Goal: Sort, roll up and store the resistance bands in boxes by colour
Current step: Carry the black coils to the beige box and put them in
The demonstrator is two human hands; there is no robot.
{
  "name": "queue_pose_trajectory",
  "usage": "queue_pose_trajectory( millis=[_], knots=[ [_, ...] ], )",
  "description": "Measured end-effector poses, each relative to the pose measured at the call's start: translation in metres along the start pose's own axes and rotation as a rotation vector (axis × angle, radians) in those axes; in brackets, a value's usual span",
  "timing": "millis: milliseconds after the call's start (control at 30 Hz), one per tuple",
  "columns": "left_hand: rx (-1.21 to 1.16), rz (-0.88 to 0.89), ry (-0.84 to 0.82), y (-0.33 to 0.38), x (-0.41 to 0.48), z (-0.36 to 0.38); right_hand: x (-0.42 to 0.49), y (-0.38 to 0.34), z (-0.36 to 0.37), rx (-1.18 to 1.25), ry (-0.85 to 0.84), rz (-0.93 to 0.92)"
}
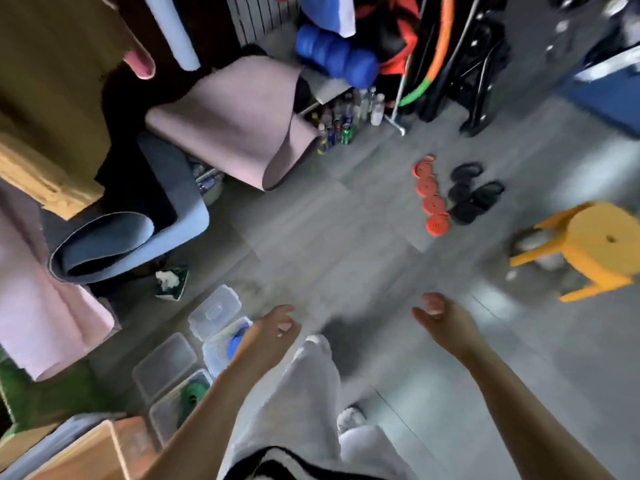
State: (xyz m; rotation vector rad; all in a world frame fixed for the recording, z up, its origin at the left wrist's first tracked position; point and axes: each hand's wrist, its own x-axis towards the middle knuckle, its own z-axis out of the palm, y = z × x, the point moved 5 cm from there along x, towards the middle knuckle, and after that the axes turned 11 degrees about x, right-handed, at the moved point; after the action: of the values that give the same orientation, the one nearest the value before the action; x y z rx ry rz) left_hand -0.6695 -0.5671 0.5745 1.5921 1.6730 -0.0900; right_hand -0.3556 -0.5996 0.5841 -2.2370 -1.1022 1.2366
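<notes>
Both of your hands were empty. Your left hand (pixel 273 327) hung with loosely curled fingers above the clear boxes (pixel 162 358), and your right hand (pixel 440 317) hung relaxed in the same way over the grey floor (pixel 311 237). The bands not yet boxed lay ahead of you on that floor, well apart from the boxes: a row of four red rolls (pixel 429 195) with a cluster of black rolls (pixel 471 195) just beside it. One box held a blue band (pixel 237 342), another a green band (pixel 194 393), and a third appeared empty. Each roll was a flat, tightly wound disc of thin matte strip. Judged from that form, you could expect it to be light, soft and springy, grippy rather than slippery, and not fragile. The main risk was unwinding, as loose tails seemed to stand off the end rolls of the red row, though blur prevented confirmation. The recommended hold was around the rim, with the thumb pinning the free tail and the fingers on the opposite edge. Lifting by the tail alone was not advised.
</notes>
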Motion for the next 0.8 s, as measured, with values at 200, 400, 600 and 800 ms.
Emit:
queue_pose_trajectory(
  millis=[200, 400, 600, 800],
  knots=[
    [-0.001, 0.055, -0.009, 0.112, 0.139, -0.003, 0.116, -0.011, -0.080, 0.085, 0.053, 0.024],
    [0.154, 0.237, -0.041, 0.288, 0.279, -0.037, 0.215, -0.018, -0.205, 0.164, 0.208, 0.108],
    [0.153, 0.317, -0.058, 0.423, 0.358, -0.027, 0.317, -0.008, -0.308, 0.173, 0.181, 0.125],
    [0.038, 0.114, -0.047, 0.480, 0.445, 0.052, 0.483, 0.022, -0.371, -0.041, -0.050, 0.101]
  ],
)
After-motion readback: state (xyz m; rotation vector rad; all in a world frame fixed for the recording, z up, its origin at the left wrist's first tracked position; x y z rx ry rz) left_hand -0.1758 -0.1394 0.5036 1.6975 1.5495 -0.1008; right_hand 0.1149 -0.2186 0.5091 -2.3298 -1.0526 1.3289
